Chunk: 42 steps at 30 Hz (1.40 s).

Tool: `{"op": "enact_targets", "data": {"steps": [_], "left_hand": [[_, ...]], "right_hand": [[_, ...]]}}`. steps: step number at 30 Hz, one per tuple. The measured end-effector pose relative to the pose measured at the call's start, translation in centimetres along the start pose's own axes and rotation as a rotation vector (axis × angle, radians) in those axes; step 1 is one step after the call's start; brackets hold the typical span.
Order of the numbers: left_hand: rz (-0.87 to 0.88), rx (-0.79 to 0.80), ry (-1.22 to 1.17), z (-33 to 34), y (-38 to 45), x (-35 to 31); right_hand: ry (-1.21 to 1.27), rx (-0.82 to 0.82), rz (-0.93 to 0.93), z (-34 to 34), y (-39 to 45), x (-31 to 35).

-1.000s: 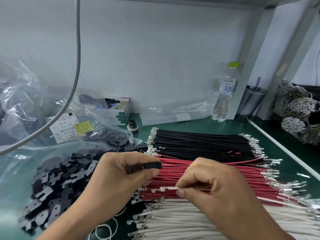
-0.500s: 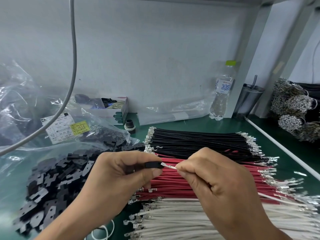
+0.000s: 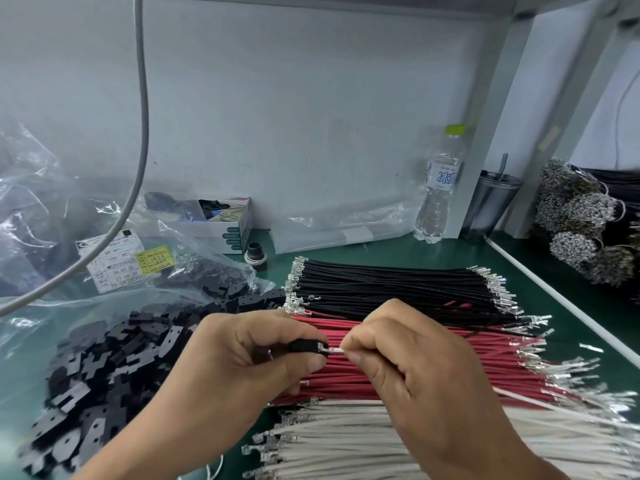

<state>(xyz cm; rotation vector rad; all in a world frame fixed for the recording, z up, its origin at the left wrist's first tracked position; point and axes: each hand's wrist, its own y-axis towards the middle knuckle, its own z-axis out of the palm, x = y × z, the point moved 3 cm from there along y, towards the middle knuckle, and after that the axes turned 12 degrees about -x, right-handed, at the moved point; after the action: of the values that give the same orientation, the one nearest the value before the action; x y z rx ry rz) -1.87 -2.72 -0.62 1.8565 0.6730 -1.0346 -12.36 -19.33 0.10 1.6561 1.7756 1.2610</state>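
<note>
My left hand [image 3: 249, 358] pinches a small black connector housing [image 3: 308, 347] between thumb and fingers. My right hand [image 3: 408, 368] pinches a white wire [image 3: 336, 350] just behind its metal terminal. The terminal's tip sits at the mouth of the housing. Both hands hover over rows of cut wires lying on the green bench: black wires [image 3: 391, 285] at the back, red wires [image 3: 498, 372] in the middle, white wires [image 3: 346, 441] nearest me. All carry crimped metal terminals at their ends.
A heap of black housings [image 3: 97, 375] spills from a clear bag [image 3: 194, 268] at left. Behind stand a small open box [image 3: 228, 223], a water bottle [image 3: 438, 188], a dark tumbler [image 3: 491, 206] and a grey post [image 3: 491, 133]. Bundled terminal ends [image 3: 581, 223] lie at right. A grey cable [image 3: 138, 133] hangs down.
My right hand lifted the white wire from the pile up to the housing in my left hand. The terminal tip now meets the housing's opening.
</note>
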Motion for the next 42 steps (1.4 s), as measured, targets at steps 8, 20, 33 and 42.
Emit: {"op": "enact_targets", "data": {"steps": [8,20,33,42], "left_hand": [[0.082,-0.039,0.341,0.8,-0.5,0.0],[-0.083,-0.026,-0.032,0.7,-0.2,0.6],[-0.034,0.017,0.034,0.8,-0.5,0.9],[-0.004,-0.213,-0.166,-1.4,0.6,0.2]], "right_hand": [[-0.117,-0.027,-0.095,0.5,-0.3,0.3],[0.028,0.035,0.095,-0.3,0.0,-0.8],[-0.037,-0.021,-0.038,1.0,-0.7,-0.6],[-0.183,0.023,-0.004,-2.1,1.2,-1.1]]}}
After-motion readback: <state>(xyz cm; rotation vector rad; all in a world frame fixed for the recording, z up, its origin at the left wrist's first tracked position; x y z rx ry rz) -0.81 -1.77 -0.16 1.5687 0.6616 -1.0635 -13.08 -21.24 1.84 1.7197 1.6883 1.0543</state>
